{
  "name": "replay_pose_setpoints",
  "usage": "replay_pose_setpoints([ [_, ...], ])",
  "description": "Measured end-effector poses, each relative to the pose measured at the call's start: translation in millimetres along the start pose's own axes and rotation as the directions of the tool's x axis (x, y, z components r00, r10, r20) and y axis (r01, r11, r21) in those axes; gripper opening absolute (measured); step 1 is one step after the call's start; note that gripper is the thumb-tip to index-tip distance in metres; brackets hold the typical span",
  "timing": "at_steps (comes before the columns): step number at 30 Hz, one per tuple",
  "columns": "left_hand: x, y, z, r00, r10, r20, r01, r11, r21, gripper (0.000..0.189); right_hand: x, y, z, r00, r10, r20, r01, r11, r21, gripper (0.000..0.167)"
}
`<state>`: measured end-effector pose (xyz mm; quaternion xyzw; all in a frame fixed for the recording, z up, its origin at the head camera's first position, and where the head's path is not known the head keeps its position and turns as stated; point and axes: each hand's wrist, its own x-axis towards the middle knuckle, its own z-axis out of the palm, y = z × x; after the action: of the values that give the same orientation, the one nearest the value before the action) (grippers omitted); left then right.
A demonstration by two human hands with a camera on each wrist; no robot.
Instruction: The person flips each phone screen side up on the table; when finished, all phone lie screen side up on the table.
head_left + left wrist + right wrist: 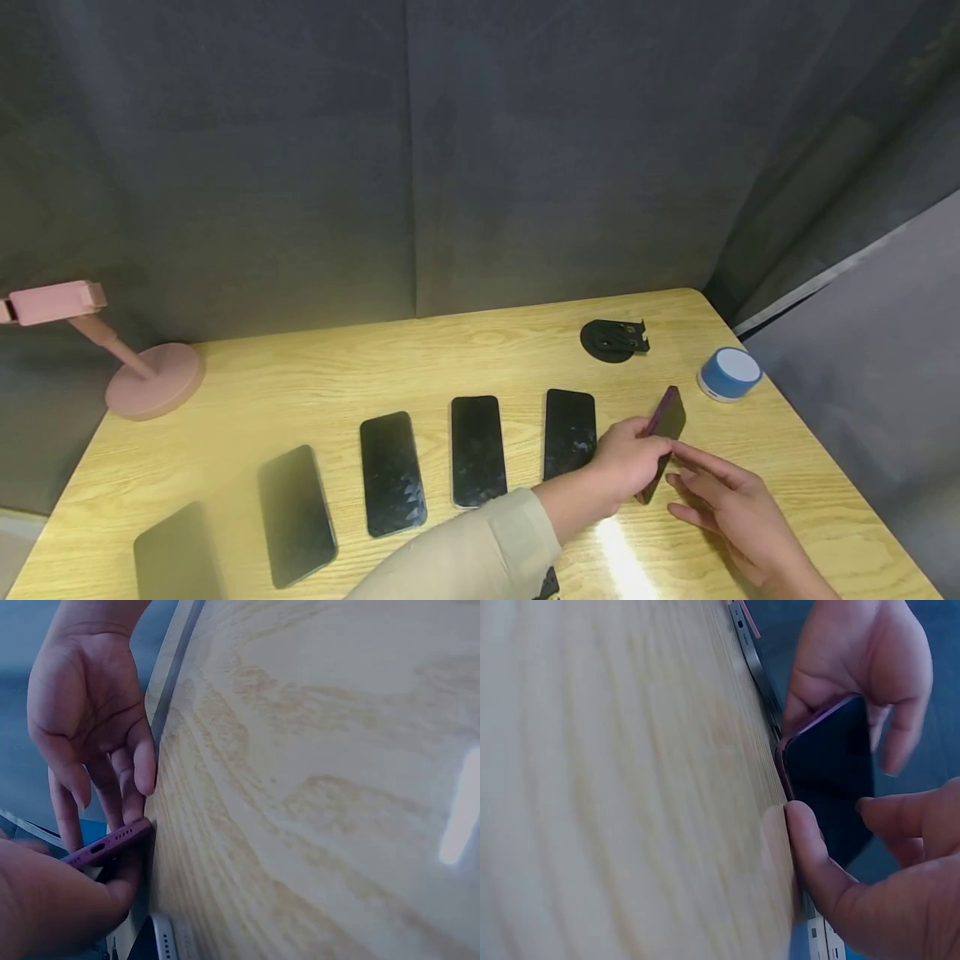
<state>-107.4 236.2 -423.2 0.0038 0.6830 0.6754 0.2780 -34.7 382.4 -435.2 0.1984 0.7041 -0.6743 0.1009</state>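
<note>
My left hand [626, 458] grips a purple-edged smartphone [667, 417], tilted up on its long edge at the table's right side. The dark face of the phone [829, 772] fills the gap between both hands in the right wrist view. In the left wrist view, its purple end with the charging port [109, 844] shows above the left hand [60, 900]. My right hand [731, 504] is at the phone's right side, its fingers loosely extended towards it. From the right wrist view, fingertips of the right hand [885, 877] appear to touch the phone's face and lower edge.
Left of the hands lie several dark phones [477, 450] in a spread row. A black folding stand [615, 340] and a blue round speaker [727, 375] sit farther back. The pink phone stand [153, 379] is at the far left. Dark curtains [405, 167] border the table [337, 367].
</note>
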Motion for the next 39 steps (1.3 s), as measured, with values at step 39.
replay_pose_setpoints([
  [39,-17.9,-0.8,-4.2,0.99,0.053,-0.132,-0.02,0.971,0.239,0.042,-1.0,-1,-25,0.995,0.047,-0.088,-0.045,0.999,0.026,0.062],
])
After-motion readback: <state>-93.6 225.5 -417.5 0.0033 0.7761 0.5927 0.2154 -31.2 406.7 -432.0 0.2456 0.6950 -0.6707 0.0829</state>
